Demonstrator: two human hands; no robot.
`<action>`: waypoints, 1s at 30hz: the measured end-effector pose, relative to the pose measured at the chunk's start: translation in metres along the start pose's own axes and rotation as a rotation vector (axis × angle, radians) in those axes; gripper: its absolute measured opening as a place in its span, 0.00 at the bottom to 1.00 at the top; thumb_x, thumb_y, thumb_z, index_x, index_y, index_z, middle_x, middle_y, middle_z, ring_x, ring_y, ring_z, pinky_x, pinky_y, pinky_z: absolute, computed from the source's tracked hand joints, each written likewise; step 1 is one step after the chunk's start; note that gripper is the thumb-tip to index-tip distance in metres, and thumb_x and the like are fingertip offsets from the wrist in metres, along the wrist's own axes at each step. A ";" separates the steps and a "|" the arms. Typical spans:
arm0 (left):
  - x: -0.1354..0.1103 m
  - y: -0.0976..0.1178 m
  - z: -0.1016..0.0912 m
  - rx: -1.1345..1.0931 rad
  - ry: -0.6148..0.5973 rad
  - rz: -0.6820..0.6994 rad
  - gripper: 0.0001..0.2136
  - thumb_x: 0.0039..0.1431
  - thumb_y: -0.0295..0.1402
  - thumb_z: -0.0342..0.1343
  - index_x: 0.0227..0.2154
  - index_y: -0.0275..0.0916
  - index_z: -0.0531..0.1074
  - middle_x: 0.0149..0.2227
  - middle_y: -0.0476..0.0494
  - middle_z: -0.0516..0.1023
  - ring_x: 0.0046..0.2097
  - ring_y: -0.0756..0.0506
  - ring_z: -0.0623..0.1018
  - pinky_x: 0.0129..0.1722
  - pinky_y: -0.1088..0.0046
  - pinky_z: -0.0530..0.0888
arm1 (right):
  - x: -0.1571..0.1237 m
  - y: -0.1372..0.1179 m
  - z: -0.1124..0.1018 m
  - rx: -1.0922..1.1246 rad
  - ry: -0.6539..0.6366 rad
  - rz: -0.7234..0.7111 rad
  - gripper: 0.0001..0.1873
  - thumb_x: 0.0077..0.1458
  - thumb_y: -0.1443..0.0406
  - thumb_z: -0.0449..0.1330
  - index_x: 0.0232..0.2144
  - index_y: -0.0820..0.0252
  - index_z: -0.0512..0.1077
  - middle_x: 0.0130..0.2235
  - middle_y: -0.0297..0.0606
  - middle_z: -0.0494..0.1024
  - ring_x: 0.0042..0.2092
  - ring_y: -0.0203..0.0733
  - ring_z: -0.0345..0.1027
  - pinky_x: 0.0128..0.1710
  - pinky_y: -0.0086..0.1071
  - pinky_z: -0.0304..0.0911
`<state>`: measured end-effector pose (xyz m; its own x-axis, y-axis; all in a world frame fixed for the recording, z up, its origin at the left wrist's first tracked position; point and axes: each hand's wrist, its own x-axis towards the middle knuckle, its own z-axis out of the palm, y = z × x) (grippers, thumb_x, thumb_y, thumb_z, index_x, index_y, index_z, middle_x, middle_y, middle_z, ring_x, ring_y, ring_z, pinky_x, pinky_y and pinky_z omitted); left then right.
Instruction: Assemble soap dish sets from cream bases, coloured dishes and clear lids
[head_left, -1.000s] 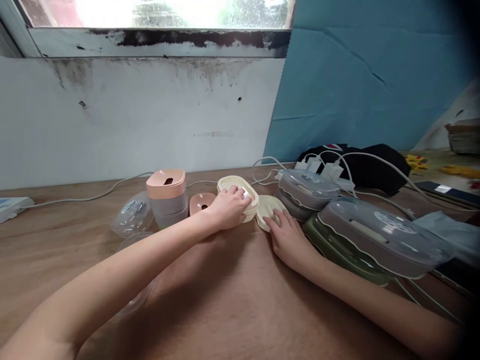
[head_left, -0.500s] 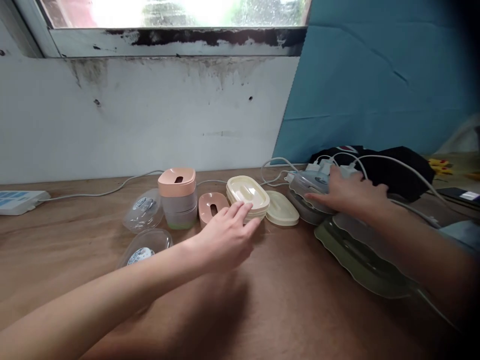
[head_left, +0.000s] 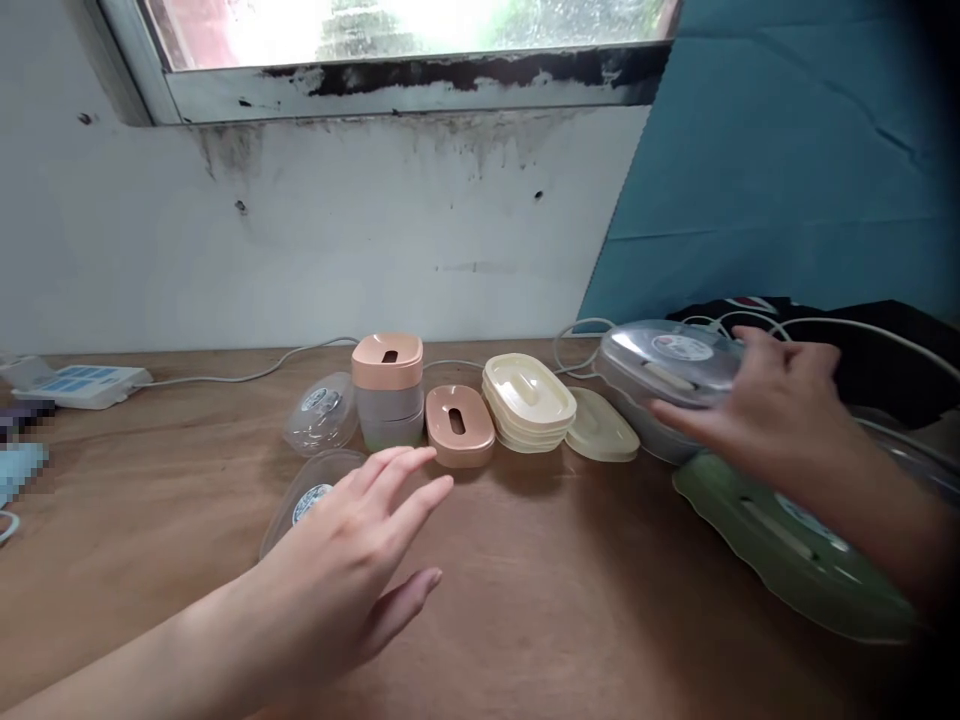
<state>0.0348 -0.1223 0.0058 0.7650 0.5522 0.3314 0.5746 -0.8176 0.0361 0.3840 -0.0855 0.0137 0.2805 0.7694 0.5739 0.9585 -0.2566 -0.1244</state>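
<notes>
My left hand (head_left: 360, 550) hovers over the table with its fingers spread, holding nothing. It is nearest to a clear lid (head_left: 281, 510) with a round sticker, which it partly covers. My right hand (head_left: 772, 390) grips the near right edge of a clear domed lid (head_left: 630, 345) with a round sticker, tilted above a grey translucent box (head_left: 637, 415). A green translucent box (head_left: 757, 545) lies below my right forearm. Cream lids (head_left: 529, 395) form a stack in the middle, and another cream lid (head_left: 604, 430) rests against its right side.
Left of the cream stack are a loose peach lid (head_left: 459, 455) and stacked boxes (head_left: 386, 405) topped in peach. Another clear lid (head_left: 319, 425) leans there. A power strip (head_left: 90, 385) trails a white cable. Black cloth (head_left: 885, 345) lies behind my right hand.
My left hand has drawn back from the cream stack towards the lower left. My right hand has raised and tilted the clear domed lid. The view has shifted left.
</notes>
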 end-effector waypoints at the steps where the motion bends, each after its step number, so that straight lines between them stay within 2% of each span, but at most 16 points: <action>1: -0.001 -0.001 -0.003 0.000 0.055 -0.002 0.21 0.61 0.31 0.48 0.56 0.34 0.57 0.59 0.32 0.58 0.59 0.38 0.61 0.54 0.57 0.69 | -0.015 -0.009 -0.009 0.083 -0.025 -0.045 0.50 0.47 0.47 0.59 0.61 0.72 0.46 0.53 0.64 0.55 0.51 0.62 0.61 0.40 0.47 0.65; 3: 0.002 -0.003 -0.008 -0.013 0.159 0.008 0.23 0.62 0.33 0.49 0.59 0.33 0.54 0.61 0.31 0.54 0.62 0.38 0.56 0.58 0.57 0.64 | -0.045 -0.028 -0.022 0.253 -0.002 -0.269 0.45 0.48 0.54 0.60 0.62 0.62 0.45 0.55 0.56 0.56 0.52 0.60 0.61 0.45 0.47 0.65; 4: 0.004 -0.004 -0.010 -0.036 0.185 0.023 0.26 0.62 0.36 0.50 0.59 0.32 0.52 0.62 0.30 0.53 0.63 0.37 0.54 0.59 0.56 0.62 | -0.059 -0.037 -0.024 0.370 -0.026 -0.419 0.44 0.46 0.57 0.61 0.62 0.58 0.46 0.55 0.53 0.56 0.55 0.59 0.58 0.48 0.47 0.64; 5: 0.007 -0.004 -0.009 -0.073 0.170 0.042 0.29 0.61 0.39 0.52 0.60 0.31 0.50 0.62 0.28 0.52 0.64 0.36 0.52 0.60 0.55 0.60 | -0.071 -0.044 -0.024 0.495 -0.105 -0.554 0.45 0.43 0.60 0.62 0.61 0.56 0.46 0.55 0.51 0.57 0.56 0.58 0.57 0.50 0.45 0.64; 6: 0.010 -0.005 -0.007 -0.121 0.108 0.065 0.34 0.58 0.42 0.55 0.61 0.31 0.49 0.62 0.27 0.51 0.64 0.34 0.52 0.60 0.54 0.60 | -0.082 -0.050 -0.020 0.593 -0.236 -0.660 0.48 0.40 0.62 0.63 0.61 0.55 0.45 0.56 0.50 0.56 0.57 0.57 0.56 0.51 0.43 0.64; 8: 0.016 -0.004 0.002 -0.231 -0.113 0.102 0.42 0.50 0.46 0.61 0.62 0.31 0.48 0.62 0.25 0.53 0.63 0.32 0.56 0.57 0.54 0.64 | -0.097 -0.058 -0.005 0.708 -0.518 -0.779 0.52 0.38 0.66 0.63 0.61 0.53 0.40 0.58 0.50 0.52 0.60 0.56 0.54 0.51 0.41 0.65; 10: 0.018 -0.002 0.015 -0.331 -0.287 0.088 0.46 0.43 0.43 0.66 0.62 0.32 0.49 0.60 0.25 0.57 0.60 0.31 0.62 0.54 0.56 0.68 | -0.106 -0.059 0.013 0.753 -0.711 -0.783 0.56 0.38 0.67 0.64 0.62 0.50 0.34 0.61 0.49 0.47 0.61 0.55 0.52 0.53 0.42 0.63; 11: 0.019 0.000 0.022 -0.375 -0.312 0.061 0.46 0.42 0.40 0.67 0.61 0.32 0.51 0.59 0.25 0.58 0.59 0.31 0.63 0.52 0.57 0.70 | -0.108 -0.058 0.022 0.769 -0.759 -0.766 0.58 0.38 0.67 0.64 0.62 0.50 0.31 0.62 0.50 0.45 0.63 0.56 0.49 0.55 0.45 0.61; 14: 0.014 0.004 0.031 -0.516 -0.243 -0.056 0.43 0.40 0.37 0.65 0.60 0.34 0.53 0.58 0.28 0.59 0.58 0.33 0.64 0.53 0.59 0.69 | -0.112 -0.049 0.040 0.829 -0.804 -0.707 0.65 0.38 0.67 0.65 0.62 0.51 0.20 0.65 0.52 0.39 0.65 0.59 0.41 0.59 0.53 0.51; 17: -0.001 0.001 0.021 -0.562 -0.068 -0.236 0.39 0.47 0.38 0.61 0.61 0.42 0.51 0.58 0.36 0.60 0.56 0.37 0.67 0.53 0.61 0.69 | -0.112 -0.043 0.045 0.847 -0.797 -0.652 0.67 0.40 0.65 0.65 0.61 0.52 0.15 0.66 0.52 0.36 0.66 0.60 0.37 0.60 0.54 0.47; 20: -0.027 -0.010 0.008 -0.259 0.112 -0.560 0.31 0.53 0.44 0.54 0.60 0.47 0.54 0.57 0.38 0.59 0.55 0.35 0.68 0.50 0.56 0.70 | -0.111 -0.043 0.042 0.810 -0.798 -0.676 0.63 0.41 0.65 0.64 0.63 0.50 0.21 0.66 0.49 0.35 0.66 0.59 0.38 0.60 0.52 0.48; 21: -0.037 -0.014 0.007 -0.117 0.110 -0.684 0.30 0.54 0.48 0.53 0.59 0.47 0.55 0.57 0.38 0.59 0.53 0.33 0.69 0.47 0.54 0.72 | -0.111 -0.044 0.041 0.802 -0.798 -0.694 0.61 0.41 0.65 0.64 0.64 0.49 0.24 0.66 0.48 0.35 0.66 0.58 0.39 0.60 0.51 0.49; 23: -0.053 -0.021 0.010 0.055 0.021 -0.857 0.33 0.53 0.54 0.50 0.58 0.42 0.58 0.56 0.33 0.59 0.49 0.31 0.72 0.40 0.53 0.74 | -0.112 -0.047 0.040 0.792 -0.786 -0.699 0.58 0.41 0.66 0.64 0.64 0.48 0.31 0.66 0.45 0.37 0.66 0.56 0.40 0.60 0.49 0.50; 25: -0.063 -0.024 0.020 0.092 -0.099 -0.944 0.36 0.54 0.55 0.46 0.60 0.37 0.56 0.55 0.30 0.58 0.45 0.32 0.75 0.39 0.55 0.74 | -0.113 -0.050 0.039 0.776 -0.774 -0.669 0.52 0.41 0.65 0.65 0.64 0.47 0.41 0.65 0.44 0.41 0.65 0.56 0.43 0.59 0.47 0.52; 27: -0.065 -0.022 0.028 0.101 -0.201 -0.975 0.36 0.56 0.55 0.44 0.61 0.35 0.53 0.56 0.29 0.58 0.43 0.33 0.76 0.39 0.56 0.74 | -0.113 -0.052 0.039 0.743 -0.783 -0.656 0.45 0.41 0.64 0.65 0.60 0.48 0.52 0.64 0.44 0.45 0.63 0.56 0.48 0.58 0.46 0.54; 30: -0.059 -0.018 0.026 0.149 -0.270 -0.966 0.37 0.54 0.55 0.45 0.62 0.37 0.53 0.58 0.28 0.57 0.46 0.31 0.75 0.42 0.54 0.72 | -0.112 -0.053 0.037 0.691 -0.803 -0.712 0.37 0.44 0.62 0.64 0.57 0.49 0.59 0.63 0.45 0.47 0.61 0.56 0.52 0.55 0.46 0.58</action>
<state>-0.0134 -0.1359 -0.0392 -0.0170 0.9999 -0.0024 0.9985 0.0171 0.0516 0.3037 -0.1366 -0.0740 -0.5838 0.8090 0.0685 0.6690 0.5271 -0.5240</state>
